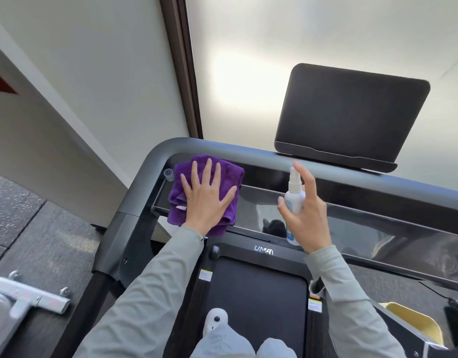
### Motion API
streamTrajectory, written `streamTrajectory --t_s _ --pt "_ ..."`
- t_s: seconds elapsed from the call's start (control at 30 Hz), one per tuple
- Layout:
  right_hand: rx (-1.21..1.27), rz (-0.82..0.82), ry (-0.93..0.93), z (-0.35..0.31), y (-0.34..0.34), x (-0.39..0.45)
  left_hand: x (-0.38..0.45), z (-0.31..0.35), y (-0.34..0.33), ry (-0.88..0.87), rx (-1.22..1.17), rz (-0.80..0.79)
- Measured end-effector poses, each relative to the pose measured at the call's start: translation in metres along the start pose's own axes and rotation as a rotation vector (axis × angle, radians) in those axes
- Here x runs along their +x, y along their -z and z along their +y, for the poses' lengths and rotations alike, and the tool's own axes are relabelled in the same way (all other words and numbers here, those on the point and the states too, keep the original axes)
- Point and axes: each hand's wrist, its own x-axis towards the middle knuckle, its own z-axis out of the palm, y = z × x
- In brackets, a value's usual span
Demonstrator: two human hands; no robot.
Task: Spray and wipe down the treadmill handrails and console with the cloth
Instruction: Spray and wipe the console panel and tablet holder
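Standing on the one treadmill belt [258,303], a person is reaching two grey sleeves forward. The left hand [206,200] is pressing flat, fingers straight and spread apart, on one folded purple cloth [186,187] lying at the left end of the glossy console tray [364,223]. The right hand [306,213] is holding one white spray bottle [294,200] upright, fingers clamped around it, forefinger raised above the nozzle. Beyond, one grey handrail [150,177] is curving around, with one dark screen [352,112] above it.

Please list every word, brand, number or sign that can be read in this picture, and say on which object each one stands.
"UMA", possibly followed by another character: pale logo on the black treadmill deck cover.
White warning sticker, left of the belt: too small to read.
White and orange warning sticker, right of the belt: too small to read.
Label on the white spray bottle in the right hand: blurred, unreadable.
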Motion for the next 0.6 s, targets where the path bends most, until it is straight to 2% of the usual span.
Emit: streamTrajectory --t_s 0.07,0.27,0.5,0.6 --pt "-0.007 -0.003 -0.005 0.002 -0.002 -0.002 -0.005 -0.008 -0.012 -0.015 0.006 -0.012" --pt "-0.005 -0.009 -0.011 0.007 -0.01 -0.001 -0.017 -0.006 -0.029 0.031 -0.074 0.131" --pt "-0.014 -0.006 0.001 0.002 -0.011 0.01 0.027 0.0 -0.027 0.039 -0.028 0.094" --pt "-0.023 -0.009 0.047 -0.001 -0.007 0.012 0.018 -0.008 -0.026 0.018 -0.046 0.091"
